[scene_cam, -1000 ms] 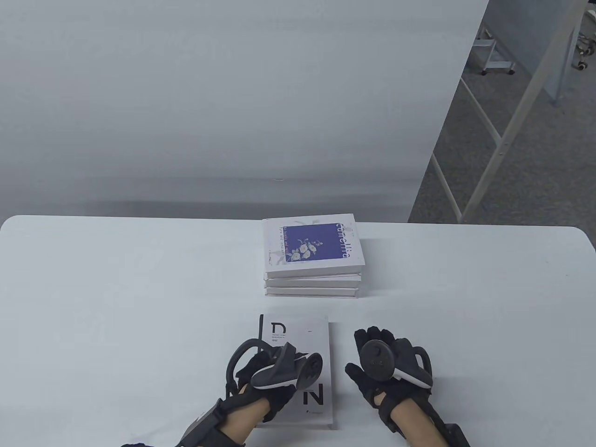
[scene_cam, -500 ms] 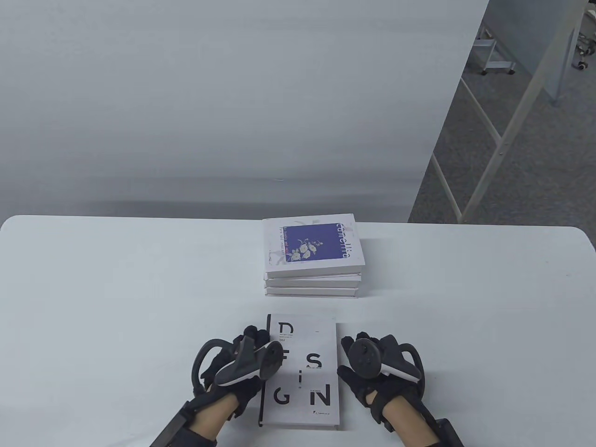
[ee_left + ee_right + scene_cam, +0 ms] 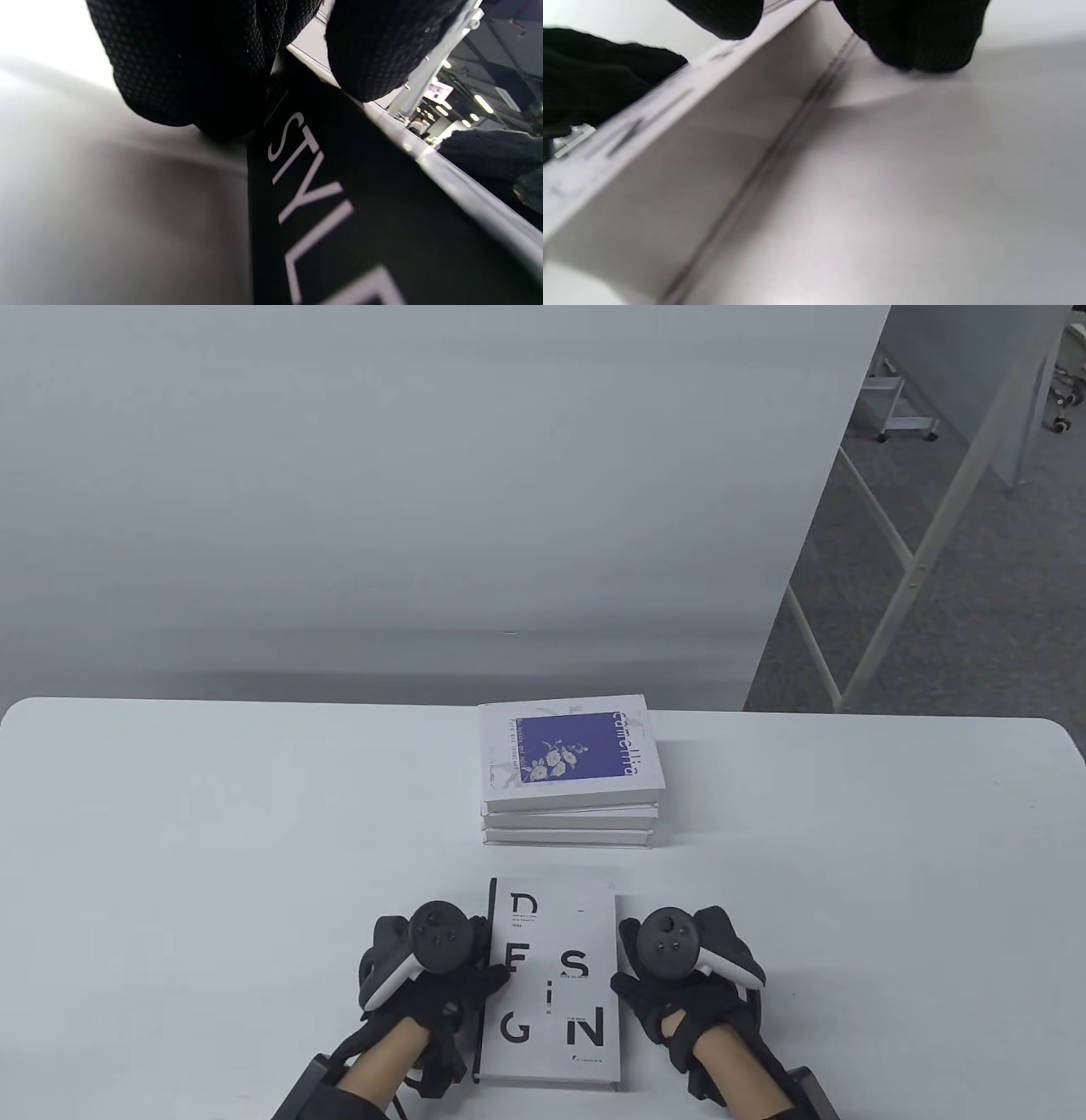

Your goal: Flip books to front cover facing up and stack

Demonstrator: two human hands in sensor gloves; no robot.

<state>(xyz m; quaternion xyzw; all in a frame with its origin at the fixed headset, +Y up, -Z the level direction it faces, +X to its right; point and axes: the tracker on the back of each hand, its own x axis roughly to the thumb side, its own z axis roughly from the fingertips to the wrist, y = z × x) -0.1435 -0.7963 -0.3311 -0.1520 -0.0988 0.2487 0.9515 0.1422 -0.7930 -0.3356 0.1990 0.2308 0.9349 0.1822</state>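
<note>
While flat on the white table (image 3: 212, 848) near the front edge, front cover up: DESIGN book (image 3: 556, 984), with left hand (image 3: 433, 976) gripping the black spine side (thumb over the cover) and right hand (image 3: 679, 976) against the opposite page edge, grip there unclear. Just beyond, apart from it: stack of three books (image 3: 570, 806) topped by the blue camellia cover (image 3: 567, 748). Behind the table, a white partition panel (image 3: 424, 492) and grey carpet (image 3: 959, 628) at right.

Your left hand (image 3: 428, 976) lies palm down at near centre, thumb reaching right, tracker on top. Your right hand (image 3: 687, 976) lies level with it to the right, palm down, fingers (image 3: 916, 38) curled downward.
</note>
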